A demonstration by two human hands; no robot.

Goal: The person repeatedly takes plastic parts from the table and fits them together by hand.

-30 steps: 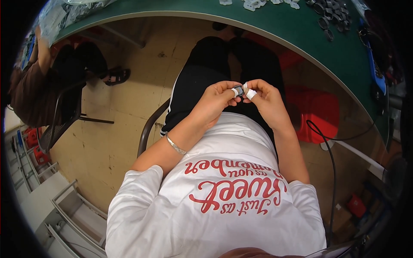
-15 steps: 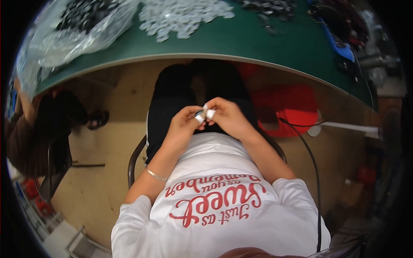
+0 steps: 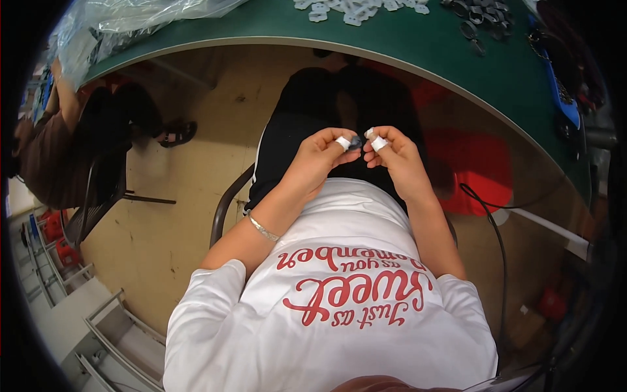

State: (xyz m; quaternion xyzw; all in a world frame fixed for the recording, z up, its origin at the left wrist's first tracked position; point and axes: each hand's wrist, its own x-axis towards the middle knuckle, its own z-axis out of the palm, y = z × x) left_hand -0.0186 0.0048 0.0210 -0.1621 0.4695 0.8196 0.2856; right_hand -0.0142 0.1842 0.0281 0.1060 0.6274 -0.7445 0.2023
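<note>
Above my lap, my two hands are held close together with a small gap between the fingertips. My left hand (image 3: 319, 157) pinches a small dark rounded piece (image 3: 355, 142) between thumb and fingers. A white wrap (image 3: 343, 142) goes round its thumb. My right hand (image 3: 400, 159) is closed just beside it, its thumb in a white wrap (image 3: 379, 144) too. A pale tip (image 3: 370, 133) shows at its index finger; whether that is another wrap or a held piece, I cannot tell.
On the green table (image 3: 418, 59) ahead lie white plastic pieces (image 3: 356, 9), dark rounded pieces (image 3: 480, 18), a clear plastic bag (image 3: 140, 19) and a blue tray (image 3: 563, 98). Another person (image 3: 55, 150) sits at the left. A red stool (image 3: 480, 170) and a black cable (image 3: 501, 261) are at the right.
My hands were touching and have drawn apart, the dark piece staying in my left hand. The view has shifted, so the table pieces sit higher and farther right.
</note>
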